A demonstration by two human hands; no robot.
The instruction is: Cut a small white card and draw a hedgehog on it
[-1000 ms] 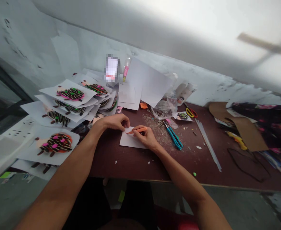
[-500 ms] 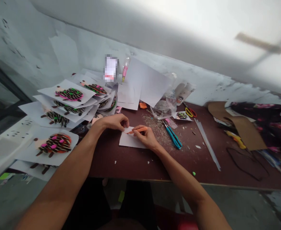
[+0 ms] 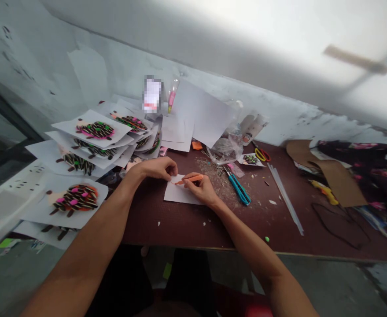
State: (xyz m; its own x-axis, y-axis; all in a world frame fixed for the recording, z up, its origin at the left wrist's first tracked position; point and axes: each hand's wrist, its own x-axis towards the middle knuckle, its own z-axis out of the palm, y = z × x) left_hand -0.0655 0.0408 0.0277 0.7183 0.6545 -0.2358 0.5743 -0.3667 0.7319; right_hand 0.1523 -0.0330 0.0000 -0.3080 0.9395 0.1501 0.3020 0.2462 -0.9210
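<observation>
Head view: right hand (image 3: 202, 189) pinches orange pen-like tool (image 3: 197, 178) in its grip, tip at white paper (image 3: 178, 194) on dark red worktop (image 3: 176, 226). Left hand (image 3: 160, 167) curls at paper's upper-left corner; cannot tell whether its grip pinches sheet. Teal-handled tool (image 3: 237, 185) lies near right hand; hedgehog pictures (image 3: 96, 130) lie stacked at left.

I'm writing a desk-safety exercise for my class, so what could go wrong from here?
The white paper might slip under the orange pen, as the left grip is only at its far-left corner. The left forearm could nudge the overlapping hedgehog pictures beside it. The right grip might knock the teal-handled tool lying nearby.
</observation>
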